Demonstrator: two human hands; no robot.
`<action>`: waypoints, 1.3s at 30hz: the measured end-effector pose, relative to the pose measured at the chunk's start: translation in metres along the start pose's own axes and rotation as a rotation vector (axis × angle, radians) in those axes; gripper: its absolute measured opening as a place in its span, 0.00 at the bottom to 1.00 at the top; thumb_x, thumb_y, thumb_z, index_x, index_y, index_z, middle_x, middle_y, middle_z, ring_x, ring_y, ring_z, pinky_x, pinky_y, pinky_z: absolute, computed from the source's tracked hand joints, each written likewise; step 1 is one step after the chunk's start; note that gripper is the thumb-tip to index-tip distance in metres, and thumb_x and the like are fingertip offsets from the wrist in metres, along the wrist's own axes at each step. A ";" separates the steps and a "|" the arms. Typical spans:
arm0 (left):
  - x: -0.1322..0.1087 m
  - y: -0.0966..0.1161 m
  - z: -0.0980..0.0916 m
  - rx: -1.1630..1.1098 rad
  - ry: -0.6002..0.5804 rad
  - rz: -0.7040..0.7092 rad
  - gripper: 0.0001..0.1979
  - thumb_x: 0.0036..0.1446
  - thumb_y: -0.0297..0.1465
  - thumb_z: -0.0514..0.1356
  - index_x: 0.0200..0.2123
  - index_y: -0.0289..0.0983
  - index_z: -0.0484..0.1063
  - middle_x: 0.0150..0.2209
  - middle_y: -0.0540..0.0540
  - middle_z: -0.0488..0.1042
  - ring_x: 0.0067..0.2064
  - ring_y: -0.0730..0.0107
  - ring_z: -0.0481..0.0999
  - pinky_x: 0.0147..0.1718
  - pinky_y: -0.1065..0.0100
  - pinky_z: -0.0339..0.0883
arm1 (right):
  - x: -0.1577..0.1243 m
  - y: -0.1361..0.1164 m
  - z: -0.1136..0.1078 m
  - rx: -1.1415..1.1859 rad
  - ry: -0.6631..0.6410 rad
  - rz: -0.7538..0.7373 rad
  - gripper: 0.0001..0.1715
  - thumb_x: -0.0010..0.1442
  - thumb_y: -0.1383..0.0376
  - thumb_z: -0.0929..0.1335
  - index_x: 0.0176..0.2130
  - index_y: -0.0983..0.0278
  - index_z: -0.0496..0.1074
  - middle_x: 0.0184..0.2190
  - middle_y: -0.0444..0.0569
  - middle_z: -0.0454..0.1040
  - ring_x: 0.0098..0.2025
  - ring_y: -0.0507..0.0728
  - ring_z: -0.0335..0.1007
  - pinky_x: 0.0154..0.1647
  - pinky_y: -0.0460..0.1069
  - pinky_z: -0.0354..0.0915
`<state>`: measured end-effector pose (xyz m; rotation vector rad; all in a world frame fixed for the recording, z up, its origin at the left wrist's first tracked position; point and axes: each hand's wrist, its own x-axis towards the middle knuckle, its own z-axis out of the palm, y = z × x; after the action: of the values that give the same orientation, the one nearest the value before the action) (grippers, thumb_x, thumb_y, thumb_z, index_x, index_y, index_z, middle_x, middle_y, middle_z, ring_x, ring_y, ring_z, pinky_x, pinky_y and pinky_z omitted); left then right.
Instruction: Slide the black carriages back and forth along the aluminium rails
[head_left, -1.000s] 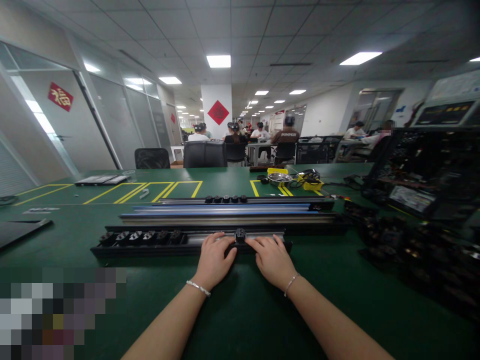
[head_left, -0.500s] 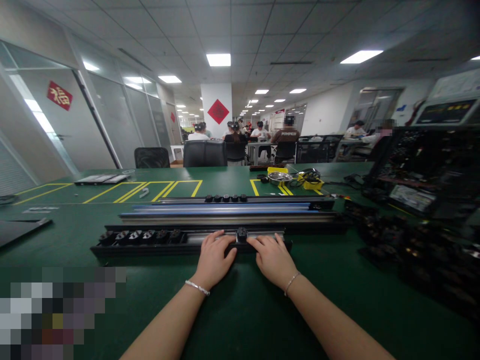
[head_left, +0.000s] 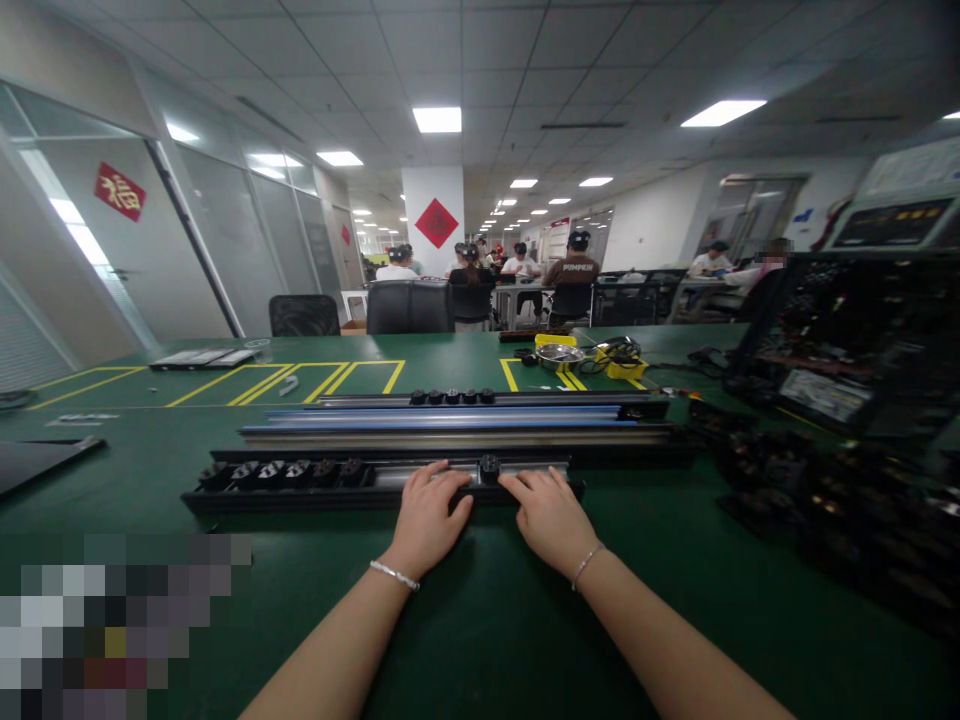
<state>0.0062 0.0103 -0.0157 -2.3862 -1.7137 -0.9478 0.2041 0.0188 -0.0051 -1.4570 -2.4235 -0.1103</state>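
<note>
A long black track point(head_left: 292, 497) with a silvery inner channel lies across the table before me. One black socket module point(head_left: 490, 469) sits in it between my hands, and a row of several similar modules point(head_left: 297, 472) fills its left end. My left hand point(head_left: 429, 515) rests on the track left of the single module, fingers stretched out and a small gap from it. On the other side, my right hand point(head_left: 551, 520) lies over the track with fingers extended, its index fingertip at the module's right side. Neither hand wraps round anything.
Behind are more rails point(head_left: 450, 418), one with blue film, and a farther rail point(head_left: 360, 401) with several modules. A heap of dark parts point(head_left: 832, 510) lies right, near an open-framed machine point(head_left: 847, 340). A metal bowl point(head_left: 560, 356) stands farther back. People sit beyond.
The single module has slid slightly to the right along the track. My right hand has shifted a little to the right as well; my left hand stays in place.
</note>
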 end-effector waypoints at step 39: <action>0.001 -0.001 -0.002 -0.009 -0.005 0.005 0.14 0.55 0.33 0.52 0.43 0.43 0.71 0.45 0.50 0.74 0.54 0.60 0.63 0.53 0.52 0.54 | -0.006 0.016 -0.006 -0.065 0.012 0.014 0.28 0.53 0.71 0.58 0.53 0.56 0.63 0.50 0.50 0.66 0.53 0.56 0.58 0.55 0.53 0.47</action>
<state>0.0042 0.0109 -0.0140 -2.3991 -1.7082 -0.9524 0.2216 0.0199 -0.0024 -1.4964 -2.4212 -0.1957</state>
